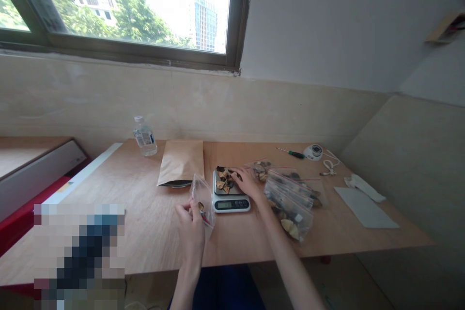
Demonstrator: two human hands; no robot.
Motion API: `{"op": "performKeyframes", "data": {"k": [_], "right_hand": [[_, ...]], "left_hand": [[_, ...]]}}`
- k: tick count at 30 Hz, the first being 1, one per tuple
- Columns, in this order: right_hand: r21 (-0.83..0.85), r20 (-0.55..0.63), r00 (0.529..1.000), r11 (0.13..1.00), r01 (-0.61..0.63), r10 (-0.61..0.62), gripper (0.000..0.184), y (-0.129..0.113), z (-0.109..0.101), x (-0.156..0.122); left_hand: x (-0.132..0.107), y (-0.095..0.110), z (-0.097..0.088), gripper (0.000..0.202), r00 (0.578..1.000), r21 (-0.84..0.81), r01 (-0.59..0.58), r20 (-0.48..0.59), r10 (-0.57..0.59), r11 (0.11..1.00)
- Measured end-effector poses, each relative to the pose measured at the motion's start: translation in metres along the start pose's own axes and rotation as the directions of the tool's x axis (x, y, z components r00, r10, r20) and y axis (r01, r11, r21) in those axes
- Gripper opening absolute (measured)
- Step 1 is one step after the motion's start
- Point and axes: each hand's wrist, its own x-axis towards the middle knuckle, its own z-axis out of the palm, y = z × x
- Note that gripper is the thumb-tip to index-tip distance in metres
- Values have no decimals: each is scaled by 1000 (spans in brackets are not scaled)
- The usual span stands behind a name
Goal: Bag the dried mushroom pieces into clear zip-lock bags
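A small kitchen scale (232, 205) with a dark display sits mid-table. Dried mushroom slices (223, 185), brown and cream, are heaped on its platform. My right hand (247, 183) reaches over the platform's right side, fingertips closed at a dark slice in the heap. Left of the scale, my left hand (193, 218) grips a clear zip bag (202, 193), which stands upright with its edge near the scale. A slice or two show inside the bag, near my fingers. Several filled clear zip bags (290, 203) of dried slices lie overlapping beside my right forearm.
A brown paper pouch (182, 160) lies behind my left hand, with a water bottle (145, 138) beyond it. Back right are a green-handled screwdriver (296, 154), a white dome camera (313, 152) and its cable (330, 167). White paper (366, 208) lies at the right. A blurred patch covers the left front.
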Motion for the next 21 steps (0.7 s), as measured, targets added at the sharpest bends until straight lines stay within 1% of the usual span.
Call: {"op": "performKeyframes", "data": {"k": [5,10,16,21], "right_hand": [[55,-77,997,998,-8,13,27,7,-2,-3],[190,-150,986,981,-43,72,20,11,-7,-4],[275,-215,959,954,-120,182,24,10,-9,-3],[377,-252,922,908,-185,293,34,7,-10,-3]], "left_hand": [[-1,-1,4,25,1000,-33,-27,1,27,999],[-1,-2,7,23,999,-54,-32,16,33,998],[2,-2,14,25,997,-73,-46,64,51,996],[6,-1,20,24,996,-100,-43,70,50,994]]}}
